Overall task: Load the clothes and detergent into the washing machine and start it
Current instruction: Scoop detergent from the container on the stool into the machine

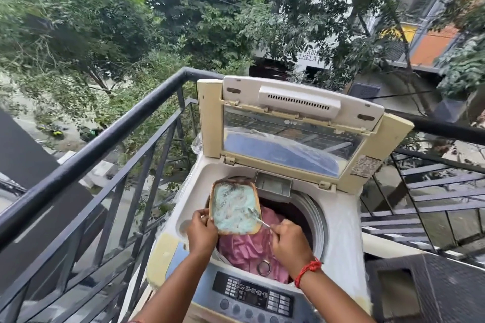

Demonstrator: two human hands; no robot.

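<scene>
The right hand (287, 240) pinches a thin spoon (258, 219) and the left hand (200, 231) grips the detergent tub (235, 206), held above the pink clothes (244, 246) in the drum — best to scoop small and tip the tub inward so the powder falls on cloth. Beyond, the dispenser drawer (273, 183) under the raised lid (296, 126) — whether it holds anything is unreadable.

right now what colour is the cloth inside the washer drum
Pink; the cloth lies in the washer drum, seen best in the head view.

Left hand (201, 228) holds detergent tub (235, 207); right hand (288, 240) spoon (258, 219) inside.
</scene>
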